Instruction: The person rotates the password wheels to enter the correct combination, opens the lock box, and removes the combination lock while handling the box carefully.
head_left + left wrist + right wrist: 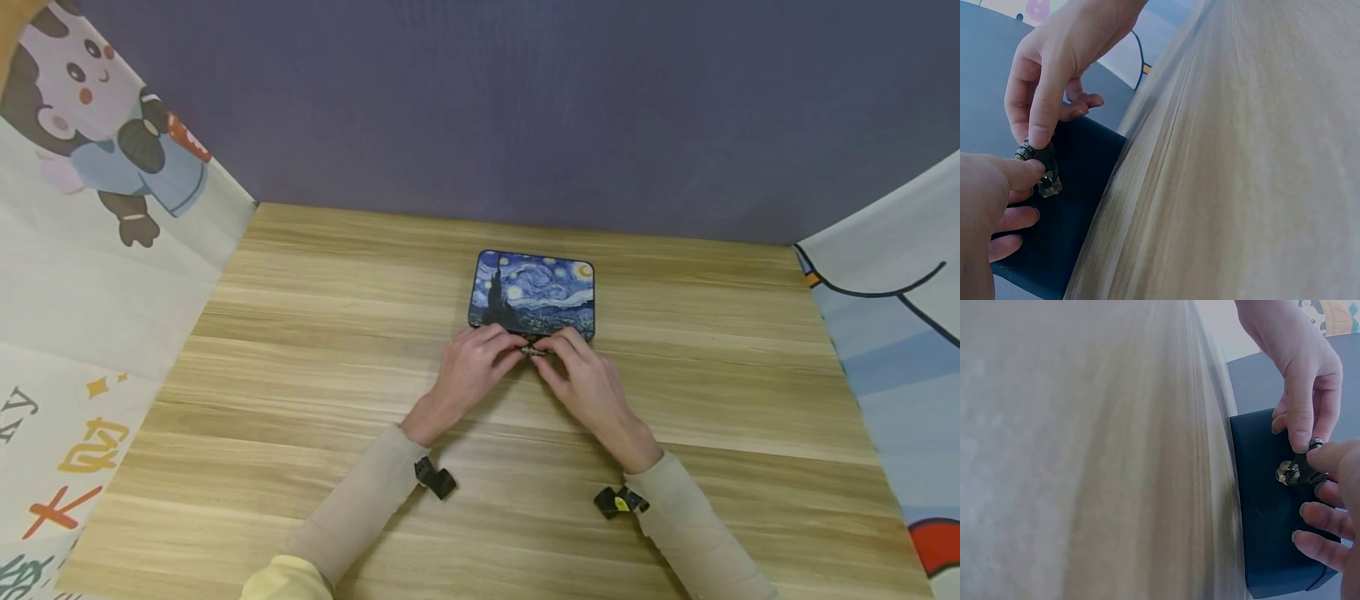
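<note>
A box (536, 287) with a swirling blue night-sky painting on its lid lies on the table. On its dark front face (1072, 206) is a metal latch (1050, 185), with a small dark combination padlock (1307, 471) hanging there. Numbered dial rings (1024, 150) show between the fingertips in the left wrist view. My left hand (474, 362) pinches one end of the padlock between thumb and forefinger. From the other side my right hand (588, 375) pinches it too, its remaining fingers spread before the box front. The fingertips hide part of the padlock.
The wood-grain table (337, 350) stretches around the box on all sides. A dark blue-grey backdrop (525, 108) rises behind the table's far edge. Printed cartoon cloths hang at the left (90, 275) and right (885, 333).
</note>
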